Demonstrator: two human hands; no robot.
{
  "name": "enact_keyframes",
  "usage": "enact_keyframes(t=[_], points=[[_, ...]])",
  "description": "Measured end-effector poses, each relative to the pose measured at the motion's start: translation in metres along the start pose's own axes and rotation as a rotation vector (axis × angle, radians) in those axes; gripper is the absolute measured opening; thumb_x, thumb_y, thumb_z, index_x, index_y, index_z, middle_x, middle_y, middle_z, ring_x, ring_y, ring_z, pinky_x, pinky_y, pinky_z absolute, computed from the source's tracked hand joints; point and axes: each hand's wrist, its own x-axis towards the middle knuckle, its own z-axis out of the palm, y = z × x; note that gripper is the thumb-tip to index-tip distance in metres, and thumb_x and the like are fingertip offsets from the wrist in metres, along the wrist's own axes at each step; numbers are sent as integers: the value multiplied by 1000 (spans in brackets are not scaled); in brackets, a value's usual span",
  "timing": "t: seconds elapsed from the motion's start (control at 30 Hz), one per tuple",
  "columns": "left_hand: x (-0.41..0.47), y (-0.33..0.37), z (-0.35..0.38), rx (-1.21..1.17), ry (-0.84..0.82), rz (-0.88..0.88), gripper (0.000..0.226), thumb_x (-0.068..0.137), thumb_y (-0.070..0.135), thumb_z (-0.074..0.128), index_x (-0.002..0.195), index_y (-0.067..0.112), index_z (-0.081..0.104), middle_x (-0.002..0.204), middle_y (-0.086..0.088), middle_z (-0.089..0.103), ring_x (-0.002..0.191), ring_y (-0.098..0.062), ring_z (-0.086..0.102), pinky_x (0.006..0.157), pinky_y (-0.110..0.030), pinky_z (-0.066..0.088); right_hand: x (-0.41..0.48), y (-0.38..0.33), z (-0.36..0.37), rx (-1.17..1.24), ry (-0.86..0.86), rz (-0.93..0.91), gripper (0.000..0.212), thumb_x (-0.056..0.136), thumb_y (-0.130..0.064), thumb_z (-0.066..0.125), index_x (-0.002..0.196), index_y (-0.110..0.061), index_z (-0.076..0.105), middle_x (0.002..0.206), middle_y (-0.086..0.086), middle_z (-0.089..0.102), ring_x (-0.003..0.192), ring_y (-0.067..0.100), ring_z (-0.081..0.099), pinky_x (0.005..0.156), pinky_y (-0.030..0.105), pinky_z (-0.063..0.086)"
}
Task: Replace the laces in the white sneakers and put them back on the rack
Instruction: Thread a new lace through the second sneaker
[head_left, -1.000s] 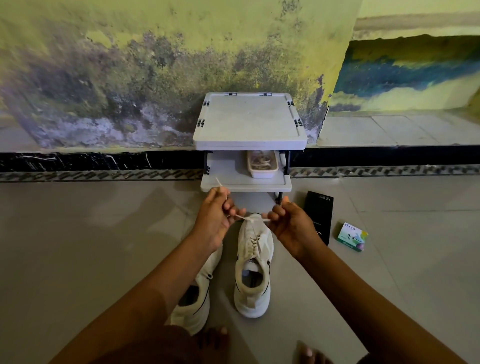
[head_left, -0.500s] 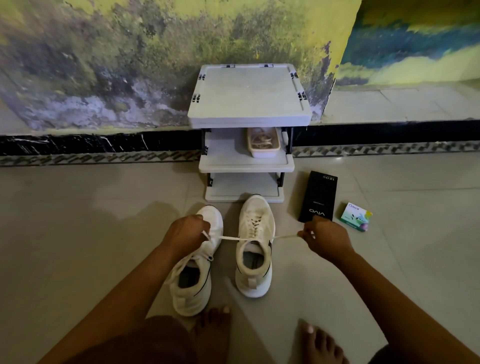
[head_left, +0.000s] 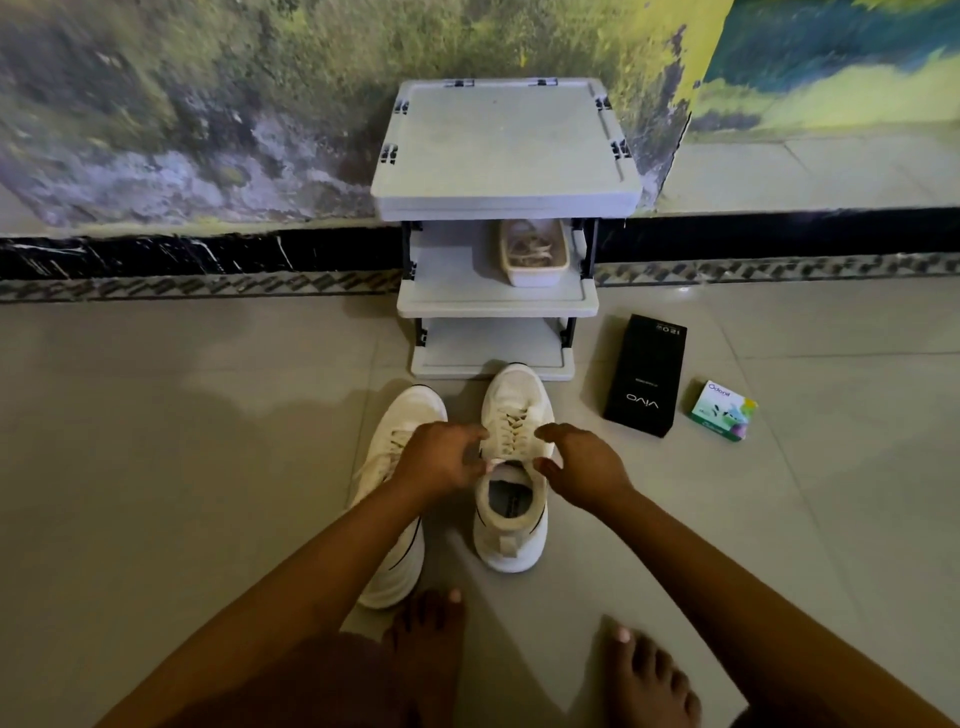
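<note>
Two white sneakers stand on the tiled floor in front of a grey three-tier rack (head_left: 506, 150). The right sneaker (head_left: 511, 535) is laced with a cream lace (head_left: 511, 423). My left forearm partly covers the left sneaker (head_left: 400, 415). Both hands sit at the right sneaker's top eyelets. My left hand (head_left: 441, 460) pinches a bit of white lace by the tongue. On the other side, my right hand (head_left: 584, 465) curves against the collar, thumb and forefinger apart. The lace ends are hidden under the hands.
A white tray (head_left: 535, 270) holding a tangle of laces sits on the rack's middle shelf. A black phone box (head_left: 647, 379) and a small green box (head_left: 723, 410) lie on the floor to the right. My bare feet (head_left: 431, 634) are just behind the sneakers.
My hands were stretching the lace ends out sideways. Both have now come in to the right sneaker's tongue, and the taut lace no longer shows. The view has tilted down slightly.
</note>
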Motion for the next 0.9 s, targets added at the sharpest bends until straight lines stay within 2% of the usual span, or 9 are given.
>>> enact_keyframes(t=[0.1, 0.23, 0.4, 0.53, 0.63, 0.73, 0.83, 0.9], points=[[1, 5, 16, -76, 11, -67, 27, 84, 36, 66, 103, 16, 66, 102, -5, 69, 93, -22, 63, 79, -26, 47, 1, -7, 9, 50, -8, 24, 36, 93, -29, 55, 127, -18, 55, 129, 4, 56, 115, 23, 53, 91, 30, 45], [0, 2, 23, -175, 85, -98, 18, 84, 31, 68, 84, 13, 69, 87, -4, 69, 81, -19, 62, 71, -24, 44, 5, -2, 11, 86, 28, 18, 21, 90, -24, 59, 108, -14, 64, 117, 6, 62, 105, 22, 57, 81, 29, 47], [-6, 3, 21, -264, 15, 8, 17, 86, 27, 65, 86, 11, 72, 86, -4, 70, 77, -13, 59, 66, -19, 37, 0, 8, 3, 142, -45, -50, 20, 89, -21, 59, 106, -11, 62, 113, 8, 63, 102, 25, 59, 82, 30, 50], [-9, 2, 22, -238, 7, -11, 13, 88, 24, 64, 85, 14, 72, 86, -2, 70, 77, -13, 58, 66, -20, 38, -8, 17, 1, 110, -92, -95, 1, 91, -18, 55, 92, -18, 56, 103, 7, 64, 87, 20, 56, 70, 24, 43], [-11, 1, 24, -160, 0, -33, 13, 88, 24, 62, 77, 21, 69, 79, 1, 67, 75, -17, 59, 62, -22, 35, -11, 24, 4, 52, -113, -78, 5, 92, -18, 53, 95, -17, 56, 99, 8, 64, 80, 17, 51, 68, 24, 40], [-12, 2, 26, -120, -8, -59, 12, 89, 24, 60, 82, 22, 69, 84, 0, 68, 79, -19, 60, 63, -24, 37, -10, 25, 4, 39, -136, -39, 14, 93, -19, 51, 103, -11, 56, 101, 11, 63, 83, 21, 54, 69, 26, 42], [-11, 4, 18, -264, -100, -94, 14, 92, 20, 57, 91, 12, 68, 91, -5, 67, 87, -21, 60, 71, -24, 43, -6, 25, 0, 49, -202, 26, 18, 95, -19, 51, 108, -10, 59, 107, 10, 63, 94, 22, 57, 74, 24, 42], [-12, 13, 7, -477, -176, -136, 16, 94, 15, 54, 94, 4, 66, 100, -10, 66, 94, -20, 59, 77, -21, 42, -5, 25, -10, 97, -229, 46, 17, 94, -16, 52, 104, -9, 65, 105, 7, 64, 93, 18, 57, 78, 23, 42]])
